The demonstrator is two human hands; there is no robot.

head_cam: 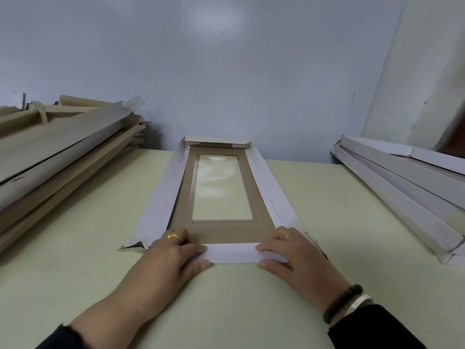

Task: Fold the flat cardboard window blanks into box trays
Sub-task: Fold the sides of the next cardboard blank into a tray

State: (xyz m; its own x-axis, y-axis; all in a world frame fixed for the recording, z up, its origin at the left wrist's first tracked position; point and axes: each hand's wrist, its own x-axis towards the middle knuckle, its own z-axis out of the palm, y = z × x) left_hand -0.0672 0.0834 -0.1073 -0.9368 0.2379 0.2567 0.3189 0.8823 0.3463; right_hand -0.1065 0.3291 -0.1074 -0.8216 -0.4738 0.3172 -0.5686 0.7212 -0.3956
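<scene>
One cardboard window blank (181, 197) lies lengthwise on the table in front of me, brown side up, with a clear film window (221, 187) in its middle. Its long white side flaps lie spread outward. The far end flap (216, 140) stands folded up. The near end flap (231, 253) is folded up toward me as a white strip. My left hand (173, 255) pinches the strip's left end, fingers on top and thumb beneath. My right hand (289, 255) pinches the right end the same way.
A tall, untidy stack of brown and grey cardboard pieces (63, 152) fills the table's left side. A neater pile of white cardboard pieces (402, 187) lies along the right edge. The pale green table (239, 298) ends at a blue-grey wall (226, 84) right behind the blank.
</scene>
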